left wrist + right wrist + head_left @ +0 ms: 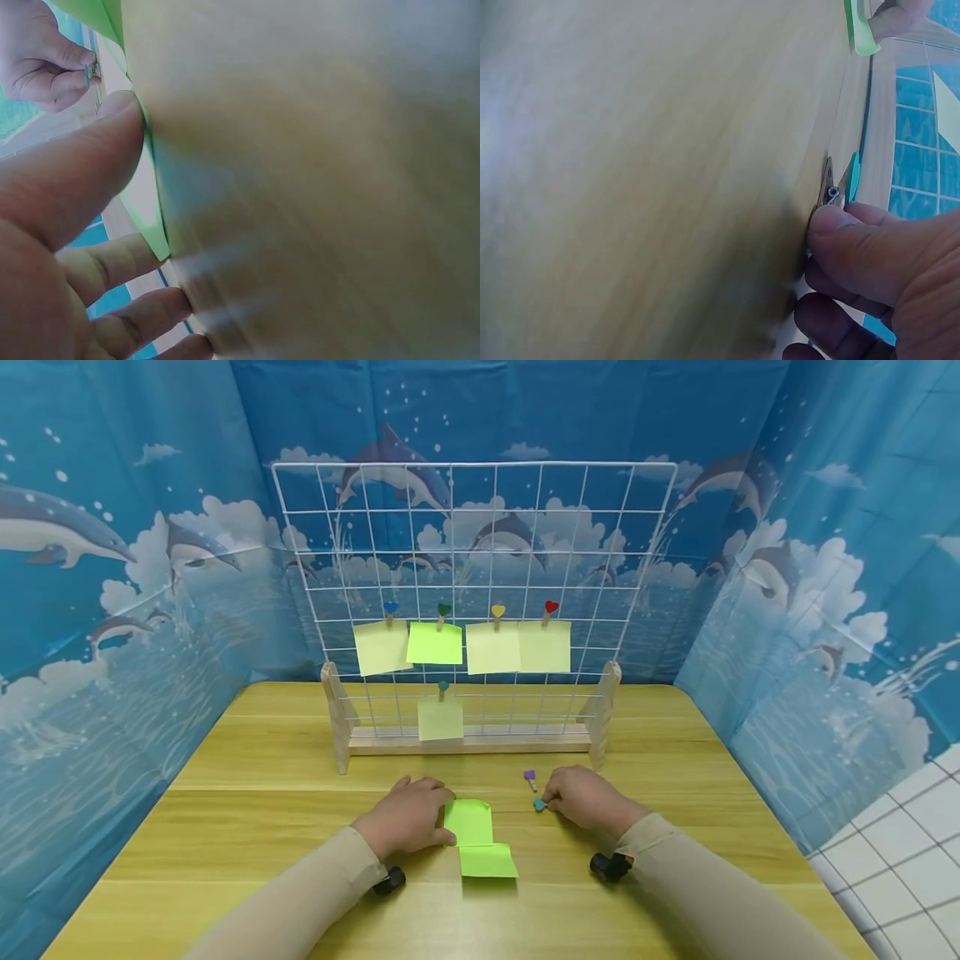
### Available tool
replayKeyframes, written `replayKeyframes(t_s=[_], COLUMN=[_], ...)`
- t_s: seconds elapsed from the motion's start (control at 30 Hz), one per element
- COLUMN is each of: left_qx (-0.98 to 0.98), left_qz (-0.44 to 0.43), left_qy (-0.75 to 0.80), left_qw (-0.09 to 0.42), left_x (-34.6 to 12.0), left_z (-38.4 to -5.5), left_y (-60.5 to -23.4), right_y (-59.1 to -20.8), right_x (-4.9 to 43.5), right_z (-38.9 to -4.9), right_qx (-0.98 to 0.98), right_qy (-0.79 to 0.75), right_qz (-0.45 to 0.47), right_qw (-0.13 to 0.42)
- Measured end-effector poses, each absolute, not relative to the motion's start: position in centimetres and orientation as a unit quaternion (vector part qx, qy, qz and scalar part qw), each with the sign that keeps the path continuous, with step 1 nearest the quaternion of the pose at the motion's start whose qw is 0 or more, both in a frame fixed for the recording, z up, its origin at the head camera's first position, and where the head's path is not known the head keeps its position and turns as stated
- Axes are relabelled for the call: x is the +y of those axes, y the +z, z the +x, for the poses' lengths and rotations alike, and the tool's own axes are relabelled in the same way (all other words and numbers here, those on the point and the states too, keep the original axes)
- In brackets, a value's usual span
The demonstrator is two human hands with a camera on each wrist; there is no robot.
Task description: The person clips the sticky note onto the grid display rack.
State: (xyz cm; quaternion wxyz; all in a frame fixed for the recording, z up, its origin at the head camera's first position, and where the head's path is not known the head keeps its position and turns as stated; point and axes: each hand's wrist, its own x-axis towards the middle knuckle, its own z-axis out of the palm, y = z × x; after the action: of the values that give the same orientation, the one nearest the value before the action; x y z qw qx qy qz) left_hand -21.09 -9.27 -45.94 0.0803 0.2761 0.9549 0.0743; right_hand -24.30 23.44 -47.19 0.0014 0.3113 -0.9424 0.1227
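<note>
In the head view my left hand [408, 817] is at the left edge of a bright green sticky note [470, 823], fingers spread. The left wrist view shows its thumb [112, 139] and index fingertip right at the note's edge. A second green sticky note [487, 862] lies just in front of the first. My right hand [588, 797] pinches a small wooden clothespin [831, 184] with a teal heart [539, 806], close over the table. Just behind it lies another clothespin with a purple heart [530, 775].
Beyond the hands stands a white wire grid [480, 552] on a wooden base [472, 743]. Heart clothespins hold several pale yellow notes [545, 647] and one green note [435, 644] on it. A dolphin-print curtain [97, 610] surrounds the wooden table [225, 827].
</note>
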Motion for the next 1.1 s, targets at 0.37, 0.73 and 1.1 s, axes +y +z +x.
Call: replayKeyframes(t_s=[0.37, 0.73, 1.1], left_qx=[0.958, 0.959, 0.961], left_qz=[0.265, 0.261, 0.251], left_qy=[0.072, 0.073, 0.086], left_qw=[0.084, 0.083, 0.083], left_x=[-8.72, -8.58, -8.47], left_z=[-21.08, -21.34, -21.24], left_y=[-45.75, -45.88, -45.19], right_y=[-47.51, -47.02, -47.08], right_x=[23.29, 23.27, 23.13], right_z=[-24.16, -23.99, -23.84], right_qx=[-0.947, -0.948, -0.947], right_qy=[0.12, 0.126, 0.129], right_qz=[0.297, 0.293, 0.295], right_qw=[-0.004, -0.008, -0.003])
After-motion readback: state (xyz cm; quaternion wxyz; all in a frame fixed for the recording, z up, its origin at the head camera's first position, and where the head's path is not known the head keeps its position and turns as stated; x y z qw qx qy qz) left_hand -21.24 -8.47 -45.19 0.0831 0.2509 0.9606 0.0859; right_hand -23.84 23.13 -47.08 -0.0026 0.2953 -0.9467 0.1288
